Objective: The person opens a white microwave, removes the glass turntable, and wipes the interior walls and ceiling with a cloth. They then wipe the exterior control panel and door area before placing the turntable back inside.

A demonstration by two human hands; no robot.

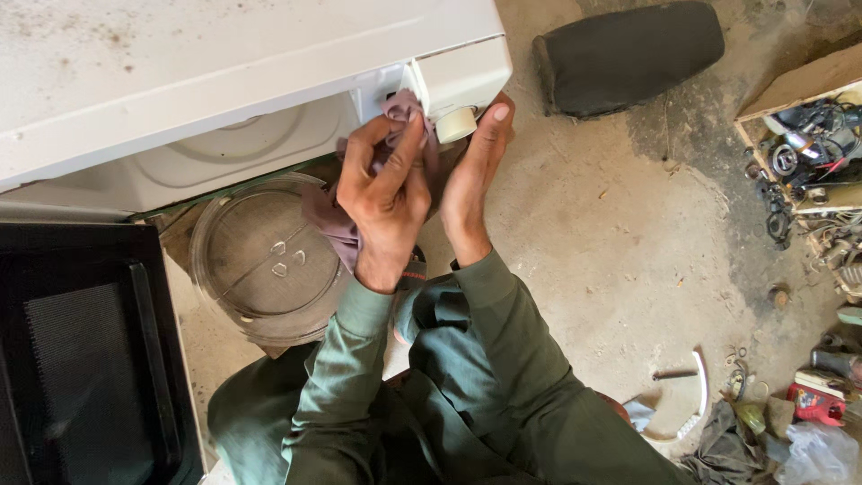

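Note:
A white microwave oven (180,72) fills the upper left, its dark door (81,350) swung open at the lower left. My left hand (386,198) grips a mauve cloth (400,112) and presses it against the oven's control panel, just left of a round cream knob (456,124). My right hand (474,180) lies flat, fingers together, against the panel's right side below the knob. A round glass turntable plate (265,256) lies on the floor under the oven front, partly hidden by my left hand and the cloth.
A dark padded seat (628,54) lies on the concrete floor at the top. A wooden crate of metal parts (808,135) and scattered tools, a red item and a plastic bag (808,413) line the right edge. My green-clad knees fill the bottom middle.

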